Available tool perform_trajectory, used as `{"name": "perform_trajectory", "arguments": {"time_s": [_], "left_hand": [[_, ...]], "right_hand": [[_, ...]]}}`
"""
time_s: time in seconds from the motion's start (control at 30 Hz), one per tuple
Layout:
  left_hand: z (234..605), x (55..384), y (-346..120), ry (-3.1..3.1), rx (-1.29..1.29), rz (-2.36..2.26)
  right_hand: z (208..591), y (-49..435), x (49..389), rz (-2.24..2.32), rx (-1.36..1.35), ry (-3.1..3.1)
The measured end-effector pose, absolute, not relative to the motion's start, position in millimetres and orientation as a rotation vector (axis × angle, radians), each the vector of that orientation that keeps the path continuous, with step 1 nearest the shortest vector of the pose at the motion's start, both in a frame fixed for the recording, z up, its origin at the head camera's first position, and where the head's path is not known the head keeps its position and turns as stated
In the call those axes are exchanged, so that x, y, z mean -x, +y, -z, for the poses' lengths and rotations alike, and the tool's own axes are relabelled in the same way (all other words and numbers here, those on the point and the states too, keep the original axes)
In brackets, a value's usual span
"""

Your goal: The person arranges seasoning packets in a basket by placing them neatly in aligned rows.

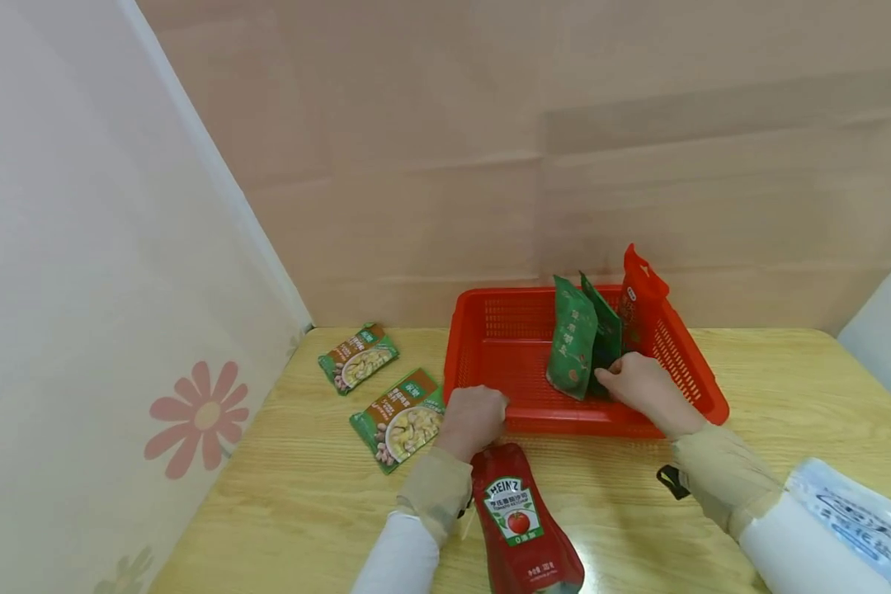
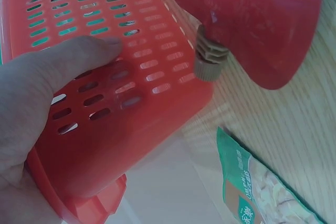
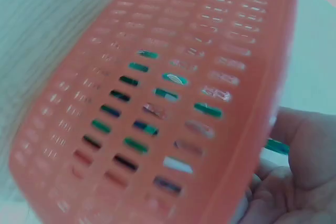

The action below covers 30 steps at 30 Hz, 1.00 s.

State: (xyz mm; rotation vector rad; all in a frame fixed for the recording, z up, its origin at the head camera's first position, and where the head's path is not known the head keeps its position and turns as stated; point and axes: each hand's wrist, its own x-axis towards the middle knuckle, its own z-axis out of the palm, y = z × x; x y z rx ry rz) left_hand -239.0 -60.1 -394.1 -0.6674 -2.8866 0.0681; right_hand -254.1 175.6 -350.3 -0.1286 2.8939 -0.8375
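A red perforated plastic basket [image 1: 520,363] stands toward the back of the table. My left hand [image 1: 475,421] grips its front left part; the left wrist view shows the thumb [image 2: 84,59] pressed on the slotted outer wall. Reaching over the front rim, my right hand [image 1: 646,392] pinches the lower edge of a dark green packet [image 1: 603,326] inside. Another green packet [image 1: 572,346] stands upright just left of it. Behind the right hand, a red packet [image 1: 642,293] leans in the back right corner. In the right wrist view the basket wall [image 3: 157,103] partly hides the fingers.
A red Heinz ketchup pouch [image 1: 523,524] lies in front of the basket, close to the left forearm. Two green and brown food packets [image 1: 359,358] lie flat to the left. At the right front is a white and blue bag [image 1: 861,516]. A papered wall [image 1: 416,165] rises behind.
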Motion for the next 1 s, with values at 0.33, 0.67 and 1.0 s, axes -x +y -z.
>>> {"name": "perform_trajectory", "arguments": {"time_s": [0.33,0.67,1.0], "left_hand": [[395,242,-63,-2.901,0.668,-0.058],[392,238,-79,-2.913,0.649,-0.075],[394,238,-78,-2.905,0.642,-0.079]], "right_hand": [[343,206,213,0.935,0.156,3.042],[347,252,182,0.89,0.033,3.132],[377,316,153,0.959,-0.337,2.92]]}}
